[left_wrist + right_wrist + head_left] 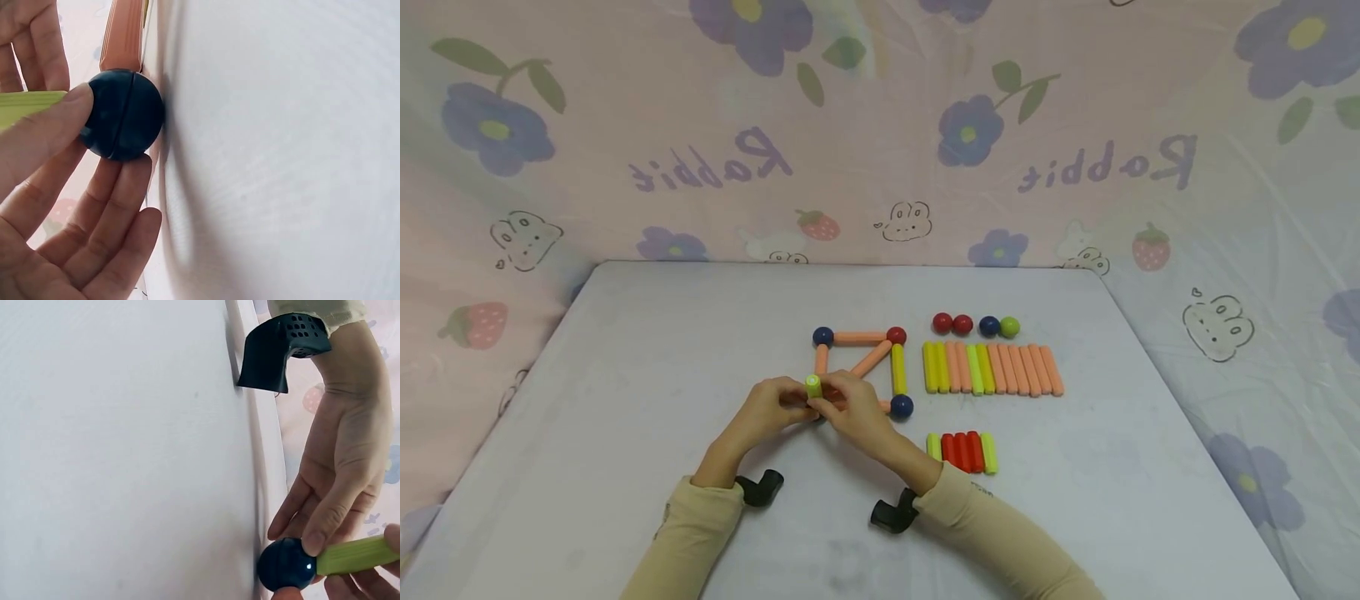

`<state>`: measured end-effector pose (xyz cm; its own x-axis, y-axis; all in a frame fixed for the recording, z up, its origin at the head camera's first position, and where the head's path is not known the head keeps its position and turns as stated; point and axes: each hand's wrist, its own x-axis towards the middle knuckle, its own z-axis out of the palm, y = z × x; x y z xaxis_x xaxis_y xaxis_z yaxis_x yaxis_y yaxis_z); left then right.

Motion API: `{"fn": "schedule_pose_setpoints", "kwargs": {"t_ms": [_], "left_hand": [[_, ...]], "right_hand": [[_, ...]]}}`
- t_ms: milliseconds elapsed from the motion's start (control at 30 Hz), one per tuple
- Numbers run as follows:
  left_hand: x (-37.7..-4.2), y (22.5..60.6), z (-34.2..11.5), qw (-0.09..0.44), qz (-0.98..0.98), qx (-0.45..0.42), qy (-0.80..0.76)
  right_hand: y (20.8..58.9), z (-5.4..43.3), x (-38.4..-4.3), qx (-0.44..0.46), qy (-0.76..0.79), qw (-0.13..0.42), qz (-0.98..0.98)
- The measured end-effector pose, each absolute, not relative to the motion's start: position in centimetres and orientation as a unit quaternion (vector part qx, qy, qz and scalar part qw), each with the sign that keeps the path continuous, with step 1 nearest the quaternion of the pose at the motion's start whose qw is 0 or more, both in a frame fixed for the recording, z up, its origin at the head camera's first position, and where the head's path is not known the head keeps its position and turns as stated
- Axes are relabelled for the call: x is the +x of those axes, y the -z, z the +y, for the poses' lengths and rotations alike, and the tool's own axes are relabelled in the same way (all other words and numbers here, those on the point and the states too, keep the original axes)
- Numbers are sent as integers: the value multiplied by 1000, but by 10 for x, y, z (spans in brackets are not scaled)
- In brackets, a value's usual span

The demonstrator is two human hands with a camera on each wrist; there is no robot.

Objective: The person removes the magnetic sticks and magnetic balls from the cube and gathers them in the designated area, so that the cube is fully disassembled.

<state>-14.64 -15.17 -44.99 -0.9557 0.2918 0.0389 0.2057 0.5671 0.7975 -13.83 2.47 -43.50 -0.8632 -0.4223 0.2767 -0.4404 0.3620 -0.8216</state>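
My left hand (775, 404) holds a dark blue ball (125, 115) at the near left corner of a stick-and-ball frame, thumb on one side and fingers beneath. A light green stick (353, 555) stands upright from that ball, its top end showing between the hands in the head view. My right hand (861, 417) pinches the stick near its upper end. The frame has a blue ball (823, 336) at far left, a red ball (896, 336) at far right and another blue ball (902, 406) at near right. Salmon sticks (860, 339) and a yellow stick (898, 369) join them, one salmon stick running diagonally.
Right of the frame lies a row of yellow, green and salmon sticks (992, 369). Behind it sit two red balls (952, 323), a blue ball (989, 326) and a green ball (1010, 327). Short red sticks (962, 452) and green ones lie nearer, by the right forearm.
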Motion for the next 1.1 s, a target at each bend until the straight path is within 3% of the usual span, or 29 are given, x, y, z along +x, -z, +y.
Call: {"fn": "schedule_pose_setpoints", "kwargs": {"t_ms": [433,1100], "left_hand": [[-146,447,-150,61,890,131,-432],[-144,446,-149,83,890,120,-433]], "right_hand": [[426,39,-140,228,-491,-7,-841],[418,111,-145,136,-477,-20,-868]]}}
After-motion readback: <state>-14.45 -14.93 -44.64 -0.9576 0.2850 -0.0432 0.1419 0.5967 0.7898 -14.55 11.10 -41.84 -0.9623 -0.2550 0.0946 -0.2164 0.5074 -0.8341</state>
